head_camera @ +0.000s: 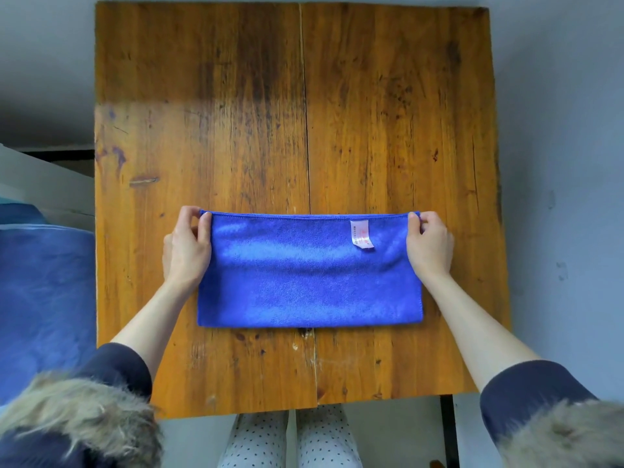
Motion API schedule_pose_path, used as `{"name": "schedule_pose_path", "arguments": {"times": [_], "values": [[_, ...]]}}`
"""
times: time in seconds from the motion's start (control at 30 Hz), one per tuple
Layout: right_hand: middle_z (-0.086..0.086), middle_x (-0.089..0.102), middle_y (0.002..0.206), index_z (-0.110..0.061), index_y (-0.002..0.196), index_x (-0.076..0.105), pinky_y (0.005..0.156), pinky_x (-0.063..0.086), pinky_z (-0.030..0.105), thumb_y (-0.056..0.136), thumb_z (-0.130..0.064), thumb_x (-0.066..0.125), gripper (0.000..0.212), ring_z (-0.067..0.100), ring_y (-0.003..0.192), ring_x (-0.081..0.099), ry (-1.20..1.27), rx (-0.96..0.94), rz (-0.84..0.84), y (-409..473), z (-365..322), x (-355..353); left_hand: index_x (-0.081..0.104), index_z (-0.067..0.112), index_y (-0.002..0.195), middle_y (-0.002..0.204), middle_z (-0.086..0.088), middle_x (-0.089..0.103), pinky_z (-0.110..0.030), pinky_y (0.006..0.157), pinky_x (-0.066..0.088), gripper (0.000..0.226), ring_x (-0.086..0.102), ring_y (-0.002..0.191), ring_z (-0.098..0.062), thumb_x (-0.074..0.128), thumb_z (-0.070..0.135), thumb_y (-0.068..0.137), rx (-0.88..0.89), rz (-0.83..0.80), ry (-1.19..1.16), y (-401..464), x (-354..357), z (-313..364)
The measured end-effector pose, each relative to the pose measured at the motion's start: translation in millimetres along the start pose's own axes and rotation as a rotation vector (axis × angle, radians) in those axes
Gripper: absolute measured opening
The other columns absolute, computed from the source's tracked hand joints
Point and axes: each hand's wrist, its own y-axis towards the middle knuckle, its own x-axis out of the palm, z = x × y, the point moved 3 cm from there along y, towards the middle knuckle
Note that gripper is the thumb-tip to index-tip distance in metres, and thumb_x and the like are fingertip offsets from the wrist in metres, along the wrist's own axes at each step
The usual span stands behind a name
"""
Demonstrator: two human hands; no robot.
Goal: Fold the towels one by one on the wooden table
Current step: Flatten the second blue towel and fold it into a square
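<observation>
A blue towel lies folded in half as a wide rectangle on the near middle of the wooden table, its fold along the near edge. A white care label shows near its far right corner. My left hand pinches the far left corner of the towel. My right hand pinches the far right corner. Both hands lie over the towel's short sides.
More blue cloth lies heaped on a surface left of the table, beside a white shelf. The table's far half is bare wood with a crack down the middle. My knees show below the near edge.
</observation>
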Motion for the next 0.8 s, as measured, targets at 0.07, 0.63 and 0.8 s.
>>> {"name": "schedule_pose_path", "arguments": {"times": [0.07,0.63,0.8], "values": [[0.001,0.056,0.074,-0.016,0.088,0.050,0.044,0.021,0.020,0.098,-0.028,0.042,0.017,0.021,0.067,0.044,-0.005,0.002,0.003,0,1,1,0.049,0.021,0.102,0.080,-0.003,0.060,-0.036,0.067,0.038,0.023,0.051,0.080,-0.034,0.038,0.040,0.097,-0.004,0.022,0.047,-1,1,1],[0.014,0.052,0.129,-0.006,0.127,0.051,0.097,0.035,0.043,0.094,-0.023,0.046,0.037,0.031,0.120,0.047,-0.087,-0.283,0.248,-44,-27,2,0.045,0.006,0.128,0.124,-0.021,0.047,-0.048,0.089,0.035,0.041,0.046,0.112,-0.038,0.050,0.025,0.092,0.230,0.238,0.291,-29,2,22],[0.013,0.040,0.145,-0.013,0.133,0.051,0.110,0.020,0.059,0.089,-0.031,0.052,0.048,0.033,0.137,0.033,-0.357,-0.675,-0.003,-106,-44,53,0.063,0.014,0.114,0.128,-0.022,0.053,-0.059,0.102,0.033,0.031,0.045,0.125,-0.042,0.055,0.012,0.084,0.769,0.047,0.440,-93,56,52]]}}
